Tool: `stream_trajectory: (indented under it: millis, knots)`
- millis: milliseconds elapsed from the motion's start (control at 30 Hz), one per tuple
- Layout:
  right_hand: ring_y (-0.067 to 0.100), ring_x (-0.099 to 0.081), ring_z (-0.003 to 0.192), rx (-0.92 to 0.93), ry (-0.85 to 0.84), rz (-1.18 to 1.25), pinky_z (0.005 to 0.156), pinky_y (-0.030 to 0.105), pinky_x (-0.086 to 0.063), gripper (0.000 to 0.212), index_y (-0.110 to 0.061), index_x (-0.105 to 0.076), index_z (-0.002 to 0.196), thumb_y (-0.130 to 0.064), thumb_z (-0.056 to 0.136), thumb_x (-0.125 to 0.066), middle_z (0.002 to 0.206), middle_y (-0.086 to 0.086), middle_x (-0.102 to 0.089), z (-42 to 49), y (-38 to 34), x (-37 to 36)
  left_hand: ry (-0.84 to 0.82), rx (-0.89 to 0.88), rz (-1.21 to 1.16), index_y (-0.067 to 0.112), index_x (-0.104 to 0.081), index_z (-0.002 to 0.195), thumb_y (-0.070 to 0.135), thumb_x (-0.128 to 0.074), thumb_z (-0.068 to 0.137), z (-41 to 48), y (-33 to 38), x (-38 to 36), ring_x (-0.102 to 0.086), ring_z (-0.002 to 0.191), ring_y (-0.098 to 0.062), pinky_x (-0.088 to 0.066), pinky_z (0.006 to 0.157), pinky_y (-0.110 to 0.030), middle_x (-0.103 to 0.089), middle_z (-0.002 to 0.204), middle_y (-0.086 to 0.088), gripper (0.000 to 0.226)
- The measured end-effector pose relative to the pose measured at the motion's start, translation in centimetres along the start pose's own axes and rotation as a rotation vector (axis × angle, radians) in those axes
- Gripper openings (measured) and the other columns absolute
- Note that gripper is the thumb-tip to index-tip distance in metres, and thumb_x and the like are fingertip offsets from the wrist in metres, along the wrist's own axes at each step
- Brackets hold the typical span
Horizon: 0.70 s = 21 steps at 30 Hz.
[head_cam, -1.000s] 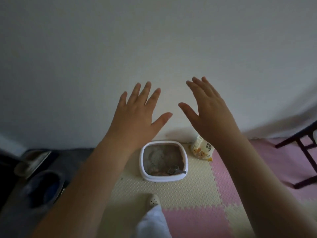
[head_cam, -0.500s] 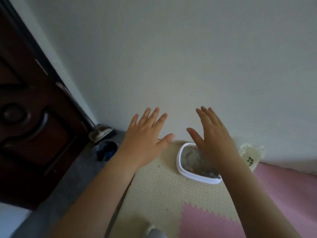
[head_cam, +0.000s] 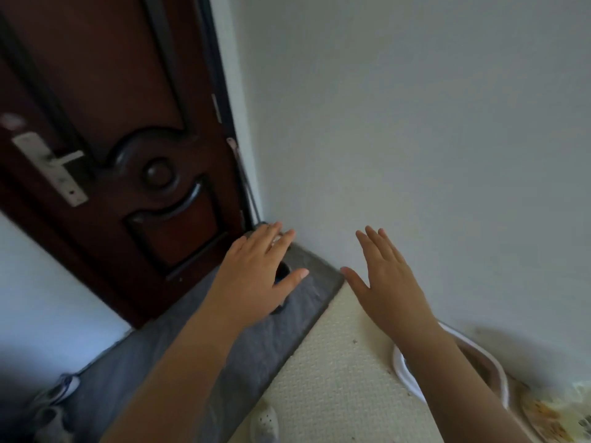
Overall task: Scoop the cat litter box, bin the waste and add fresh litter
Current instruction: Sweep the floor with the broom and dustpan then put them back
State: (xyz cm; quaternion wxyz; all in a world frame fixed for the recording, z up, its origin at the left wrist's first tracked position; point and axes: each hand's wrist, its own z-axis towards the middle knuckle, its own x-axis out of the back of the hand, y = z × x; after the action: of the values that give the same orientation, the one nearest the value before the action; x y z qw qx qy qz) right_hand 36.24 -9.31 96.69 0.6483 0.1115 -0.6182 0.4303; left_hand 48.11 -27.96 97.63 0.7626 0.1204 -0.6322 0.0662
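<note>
**Inspector:** State of the hands?

**Assessor:** Both are raised in front of the camera, backs up, holding nothing. The left hand [head_cam: 256,276] has straight fingers with the thumb spread. I cannot confirm whether it touches anything. The right hand [head_cam: 388,282] is likewise flat, with its fingers extended toward the wall [head_cam: 431,123].

**Inspector:** Location of the litter box?

**Assessor:** The litter box [head_cam: 403,374] sits on the cream foam mat [head_cam: 335,378] at lower right, close to the wall. The right forearm crosses over it and hides much of it. The white rim and a patch of brownish litter [head_cam: 483,367] are visible. Both hands are well apart from the box.

**Inspector:** Adjacent items?

**Assessor:** A printed bag [head_cam: 550,417] lies just beside the box in the bottom right corner. It is blurred, and its contents cannot be told. A dark round container [head_cam: 283,271] stands on the grey floor strip [head_cam: 256,346], largely hidden behind the left hand. A dark brown door [head_cam: 128,139] with a metal handle plate [head_cam: 48,167] fills the upper left. Shoes [head_cam: 54,398] lie at lower left. A pale perforated slipper [head_cam: 265,422] shows at the bottom edge.
</note>
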Motion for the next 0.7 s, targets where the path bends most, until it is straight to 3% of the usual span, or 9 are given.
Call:
stream_trajectory:
  millis: [133,300,700]
  knots:
    - [0.01,0.005,0.146,0.06,-0.016,0.025,0.112,0.019,0.005,0.066,-0.017,-0.011,0.152,-0.044,0.098,-0.04,0.16,-0.002,-0.004,7.9,-4.1,-3.5,0.012,0.105,-0.013,0.025,-0.022,0.152,0.072,-0.008,0.084,2.7,-8.4,-0.2,-0.017,0.147,-0.02,-0.02,0.115,-0.04,-0.017,0.16,0.001,0.084]
    - [0.01,0.001,0.146,0.096,-0.008,0.033,0.112,0.019,0.003,0.066,-0.017,-0.015,0.151,-0.044,0.097,-0.042,0.159,-0.002,-0.008,16.8,-8.0,-7.4,-0.028,0.163,0.038,0.028,-0.009,0.154,0.073,0.003,0.078,7.2,-17.2,-0.6,-0.006,0.149,-0.019,-0.013,0.118,-0.041,-0.006,0.162,0.002,0.089]
    - [0.012,0.001,0.146,0.115,-0.064,0.046,0.114,0.024,-0.001,0.065,-0.019,-0.013,0.152,-0.042,0.098,-0.042,0.16,-0.003,-0.007,32.0,-10.9,-13.5,-0.032,0.146,0.05,0.027,-0.006,0.154,0.075,0.006,0.076,18.6,-27.4,-1.7,-0.003,0.149,-0.019,-0.012,0.12,-0.042,-0.003,0.162,0.001,0.092]
